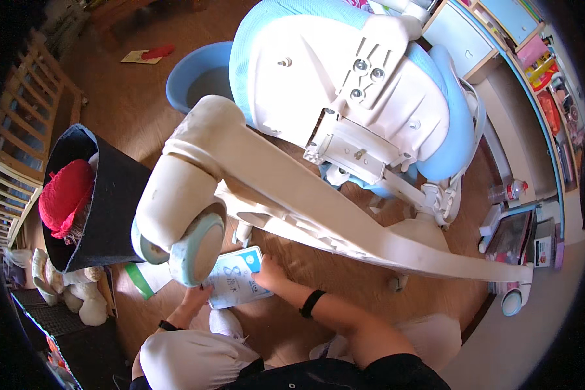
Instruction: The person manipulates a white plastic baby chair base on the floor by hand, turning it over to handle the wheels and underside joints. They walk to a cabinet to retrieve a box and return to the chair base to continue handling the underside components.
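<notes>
Low in front of me, a flat light blue and white packet is held between my hands. My right hand is closed on its right edge, thumb on top. My left hand grips the lower left edge, its fingertips partly hidden by a caster. Above the packet, a tipped office chair's cream base leg crosses the view, ending in a pale blue and white caster. The chair's white seat underside, with its blue padding and metal mounting plate, leans behind it. A white and green sheet lies left of the packet.
A black fabric bin holding a red item stands at the left, beside stuffed toys and a wooden crib rail. A blue basin sits behind the caster. Shelves and a plastic bottle are at the right.
</notes>
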`<state>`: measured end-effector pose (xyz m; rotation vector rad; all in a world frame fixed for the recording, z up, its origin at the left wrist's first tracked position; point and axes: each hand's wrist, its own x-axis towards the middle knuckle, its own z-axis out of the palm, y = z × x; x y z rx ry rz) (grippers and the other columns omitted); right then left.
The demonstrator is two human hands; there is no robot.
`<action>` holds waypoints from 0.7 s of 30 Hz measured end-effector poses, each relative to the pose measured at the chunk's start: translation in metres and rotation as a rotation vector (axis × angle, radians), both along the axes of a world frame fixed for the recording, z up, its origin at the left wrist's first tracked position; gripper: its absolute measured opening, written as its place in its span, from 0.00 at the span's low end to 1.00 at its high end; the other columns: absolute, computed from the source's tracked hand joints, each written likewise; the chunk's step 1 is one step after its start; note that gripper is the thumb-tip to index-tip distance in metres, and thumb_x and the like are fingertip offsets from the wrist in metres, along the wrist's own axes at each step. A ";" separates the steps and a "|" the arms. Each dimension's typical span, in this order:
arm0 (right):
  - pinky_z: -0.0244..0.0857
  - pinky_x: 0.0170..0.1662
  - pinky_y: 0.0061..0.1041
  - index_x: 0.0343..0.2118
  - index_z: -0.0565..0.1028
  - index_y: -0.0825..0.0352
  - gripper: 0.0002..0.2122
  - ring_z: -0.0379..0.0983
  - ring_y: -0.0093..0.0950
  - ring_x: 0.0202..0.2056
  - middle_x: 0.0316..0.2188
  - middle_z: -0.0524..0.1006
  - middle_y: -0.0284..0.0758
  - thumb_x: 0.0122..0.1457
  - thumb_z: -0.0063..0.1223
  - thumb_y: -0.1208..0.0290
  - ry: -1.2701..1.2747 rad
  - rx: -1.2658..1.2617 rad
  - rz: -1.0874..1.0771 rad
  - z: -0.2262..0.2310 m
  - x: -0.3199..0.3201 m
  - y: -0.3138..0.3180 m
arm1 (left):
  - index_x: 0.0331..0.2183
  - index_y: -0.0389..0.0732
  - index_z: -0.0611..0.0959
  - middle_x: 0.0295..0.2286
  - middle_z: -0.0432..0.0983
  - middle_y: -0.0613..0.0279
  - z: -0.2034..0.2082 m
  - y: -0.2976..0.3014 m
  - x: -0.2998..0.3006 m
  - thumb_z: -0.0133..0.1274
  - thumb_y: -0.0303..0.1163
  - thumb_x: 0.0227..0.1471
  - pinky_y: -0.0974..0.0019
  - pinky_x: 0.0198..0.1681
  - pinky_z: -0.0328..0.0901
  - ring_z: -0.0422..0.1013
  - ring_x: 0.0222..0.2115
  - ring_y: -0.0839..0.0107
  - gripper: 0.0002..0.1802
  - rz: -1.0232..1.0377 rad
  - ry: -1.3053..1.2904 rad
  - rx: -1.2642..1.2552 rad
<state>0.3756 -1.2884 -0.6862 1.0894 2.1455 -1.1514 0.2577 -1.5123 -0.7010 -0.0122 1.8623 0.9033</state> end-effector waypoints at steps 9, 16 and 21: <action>0.63 0.46 0.41 0.41 0.66 0.72 0.20 0.67 0.48 0.44 0.42 0.67 0.51 0.47 0.55 0.67 0.167 0.103 -0.080 -0.022 0.006 0.001 | 0.22 0.30 0.73 0.17 0.72 0.56 0.012 -0.002 0.002 0.57 0.30 0.44 0.69 0.15 0.68 0.70 0.15 0.71 0.13 0.098 0.272 0.086; 0.64 0.41 0.35 0.34 0.70 0.72 0.16 0.71 0.41 0.39 0.33 0.74 0.49 0.46 0.58 0.66 0.249 0.005 -0.137 -0.016 0.010 0.014 | 0.25 0.31 0.73 0.17 0.72 0.56 -0.029 -0.028 -0.005 0.59 0.33 0.45 0.67 0.13 0.68 0.70 0.14 0.71 0.15 0.051 0.231 -0.103; 0.65 0.39 0.34 0.33 0.70 0.71 0.16 0.73 0.40 0.35 0.30 0.75 0.47 0.47 0.58 0.63 0.187 -0.062 -0.148 -0.018 0.011 0.020 | 0.25 0.33 0.72 0.17 0.71 0.58 -0.050 -0.037 -0.008 0.59 0.35 0.45 0.67 0.13 0.68 0.70 0.14 0.71 0.15 0.090 0.136 -0.107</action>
